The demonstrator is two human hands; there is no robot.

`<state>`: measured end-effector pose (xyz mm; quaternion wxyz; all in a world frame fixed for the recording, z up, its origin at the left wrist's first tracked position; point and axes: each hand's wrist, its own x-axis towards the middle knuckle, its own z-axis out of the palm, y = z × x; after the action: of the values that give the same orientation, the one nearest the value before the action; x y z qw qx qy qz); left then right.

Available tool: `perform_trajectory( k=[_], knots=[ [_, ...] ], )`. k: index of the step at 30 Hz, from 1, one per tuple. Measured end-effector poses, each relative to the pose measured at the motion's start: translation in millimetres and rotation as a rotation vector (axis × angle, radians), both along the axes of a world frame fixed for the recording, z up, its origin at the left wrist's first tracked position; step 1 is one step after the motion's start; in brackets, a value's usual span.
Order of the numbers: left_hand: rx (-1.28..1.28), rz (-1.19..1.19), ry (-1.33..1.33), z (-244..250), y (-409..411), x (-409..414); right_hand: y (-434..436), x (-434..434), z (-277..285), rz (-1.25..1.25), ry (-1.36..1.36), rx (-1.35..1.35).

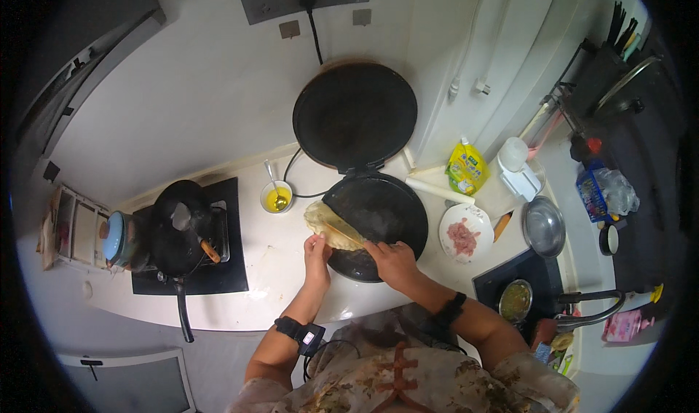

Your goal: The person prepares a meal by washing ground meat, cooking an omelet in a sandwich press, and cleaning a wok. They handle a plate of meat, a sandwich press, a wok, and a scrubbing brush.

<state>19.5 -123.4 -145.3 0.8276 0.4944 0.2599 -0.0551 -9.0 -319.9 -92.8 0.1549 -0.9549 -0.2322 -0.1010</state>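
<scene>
A pale flatbread (332, 226) rests partly on the left side of the open electric griddle's lower plate (401, 222), its left part reaching past the rim. My left hand (317, 252) pinches the near left edge of the bread between thumb and fingers. In my right hand (394, 260) is a thin wooden stick (345, 231), perhaps a chopstick, lying along the bread. Its far end cannot be made out clearly. The griddle's round black lid (355, 115) stands raised against the wall.
Left of the griddle are a bowl of yellow oil (271, 199) with a spoon and a wok (175, 238) on the stove. To the right are a plate of raw meat (463, 237), a yellow pouch (467, 167), a metal bowl (544, 226) and the sink (491, 279).
</scene>
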Motion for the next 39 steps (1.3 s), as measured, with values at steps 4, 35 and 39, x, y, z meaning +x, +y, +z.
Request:
perform_trajectory(
  k=[4,35,39],
  knots=[
    [0.017,0.006,0.117,-7,14,-15,-26,-12,-9,-0.070,0.088,0.100],
    [-0.325,-0.046,0.337,-42,-24,27,-47,47,-10,-0.192,0.147,-0.032],
    [-0.280,-0.044,0.425,-56,-26,26,-51,52,-8,-0.209,0.115,-0.059]
  ],
)
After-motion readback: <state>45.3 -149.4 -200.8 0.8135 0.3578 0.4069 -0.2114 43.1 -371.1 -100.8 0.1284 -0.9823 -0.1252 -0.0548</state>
